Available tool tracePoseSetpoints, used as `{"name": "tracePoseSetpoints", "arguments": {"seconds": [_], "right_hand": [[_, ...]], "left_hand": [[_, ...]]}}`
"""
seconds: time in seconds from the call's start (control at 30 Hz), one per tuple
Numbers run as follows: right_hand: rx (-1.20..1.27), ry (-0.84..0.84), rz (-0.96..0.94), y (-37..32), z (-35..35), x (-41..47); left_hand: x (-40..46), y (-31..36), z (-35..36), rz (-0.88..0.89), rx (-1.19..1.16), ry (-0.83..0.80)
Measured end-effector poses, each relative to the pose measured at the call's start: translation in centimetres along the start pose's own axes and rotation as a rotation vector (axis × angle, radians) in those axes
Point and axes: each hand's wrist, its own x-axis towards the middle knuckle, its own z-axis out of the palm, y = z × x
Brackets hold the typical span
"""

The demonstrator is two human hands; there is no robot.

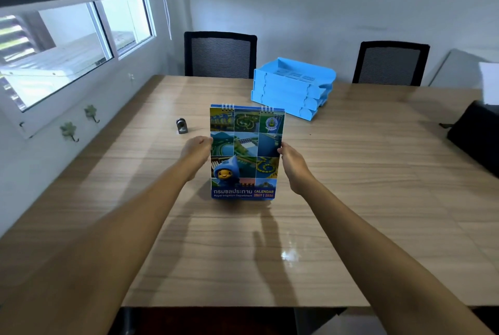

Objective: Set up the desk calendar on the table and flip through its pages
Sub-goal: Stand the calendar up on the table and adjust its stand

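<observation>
A spiral-bound desk calendar (244,153) stands upright in the middle of the wooden table (351,186), its bottom edge on the surface. Its cover shows a grid of blue and green photos, a blue cartoon mascot and the word CALENDAR. My left hand (195,152) grips the calendar's left edge about halfway up. My right hand (293,164) holds the right edge at the same height. The wire rings run along the top edge. The calendar's back and stand are hidden from me.
A stack of blue paper trays (293,87) sits behind the calendar to the right. A small grey metal object (182,125) lies left of it. Two black mesh chairs (220,53) stand at the far side. A black object (475,137) rests at the right edge.
</observation>
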Motion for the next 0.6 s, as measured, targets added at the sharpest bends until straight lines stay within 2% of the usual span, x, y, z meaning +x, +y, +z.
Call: {"name": "tracePoseSetpoints", "arguments": {"seconds": [0.13,0.4,0.6], "right_hand": [[-0.012,0.043,-0.012,-0.2,0.1,-0.1],[-0.055,0.098,-0.014,0.2,0.1,0.7],[-0.110,0.134,-0.047,-0.1,0.2,0.8]], "left_hand": [[-0.2,-0.1,-0.1,0.048,0.076,0.078],[-1.2,-0.3,1.1,0.096,0.108,0.053],[-0.8,-0.2,0.8,0.101,0.124,0.107]]}}
